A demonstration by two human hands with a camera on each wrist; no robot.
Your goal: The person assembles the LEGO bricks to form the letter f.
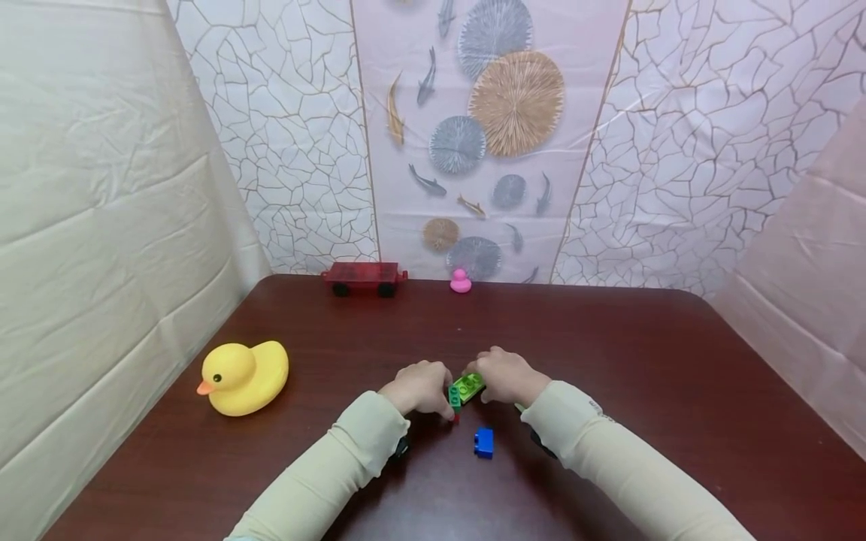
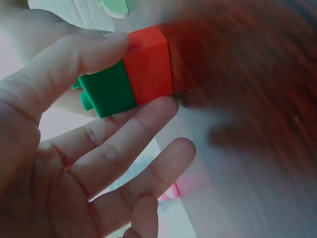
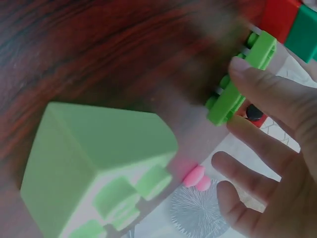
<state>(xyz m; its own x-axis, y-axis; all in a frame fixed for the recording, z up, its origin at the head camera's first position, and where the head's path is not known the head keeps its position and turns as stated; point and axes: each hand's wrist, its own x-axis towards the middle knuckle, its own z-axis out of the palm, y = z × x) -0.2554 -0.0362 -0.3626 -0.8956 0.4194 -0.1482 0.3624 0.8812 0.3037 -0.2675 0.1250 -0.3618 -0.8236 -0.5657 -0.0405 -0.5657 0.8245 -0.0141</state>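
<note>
My left hand (image 1: 421, 387) pinches a stack of a green brick (image 2: 109, 89) and a red brick (image 2: 150, 67) between thumb and fingers. In the head view the green one is on top, with the red showing low beside the thumb. My right hand (image 1: 506, 376) grips a lime green toy car base (image 3: 242, 82) with studs on top and small wheels beneath, thumb on one side and fingers on the other. The two pieces sit close together between the hands. A blue brick (image 1: 483, 443) lies on the table nearer to me.
A pale green brick (image 3: 109, 144) is close under the right wrist, mostly hidden by the sleeve in the head view. To the left sits a large yellow duck (image 1: 246, 378). A red toy wagon (image 1: 364, 276) and a small pink duck (image 1: 460, 282) stand at the table's back edge.
</note>
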